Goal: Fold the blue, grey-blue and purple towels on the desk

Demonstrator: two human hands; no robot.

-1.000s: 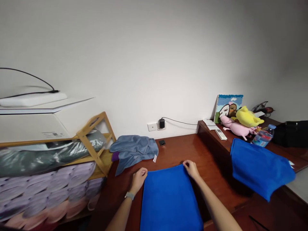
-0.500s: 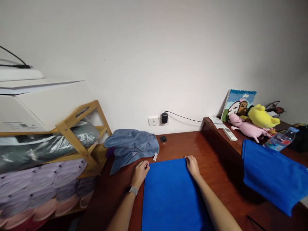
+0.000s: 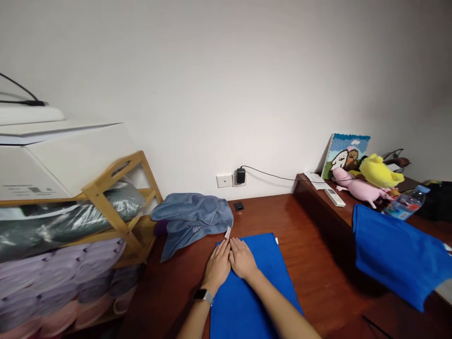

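Note:
A blue cloth [image 3: 266, 256] lies spread flat on the reddish-brown wooden desk [image 3: 303, 226], a small white tag at its far right corner. My left hand [image 3: 218, 264] rests palm down at the cloth's far left corner, fingers stretched forward; a watch is on that wrist. Right beside it, touching it, my right hand [image 3: 243, 258] lies flat on the cloth, fingers also extended. Just beyond my fingertips is a crumpled grey-blue cloth [image 3: 197, 212] with a white label. The near end of the blue cloth runs out of view.
At right, another blue cloth [image 3: 391, 249] hangs over the raised shelf edge, near a plastic bottle [image 3: 406, 203], a pink plush toy [image 3: 360, 187], a yellow plush toy [image 3: 381, 170] and a white remote [image 3: 334, 197]. A wooden rack [image 3: 116, 212] with slippers [image 3: 84, 268] stands left.
My right hand has moved left from the cloth's far right corner to beside my left hand. Both hands have gone from pinching the corners to lying flat.

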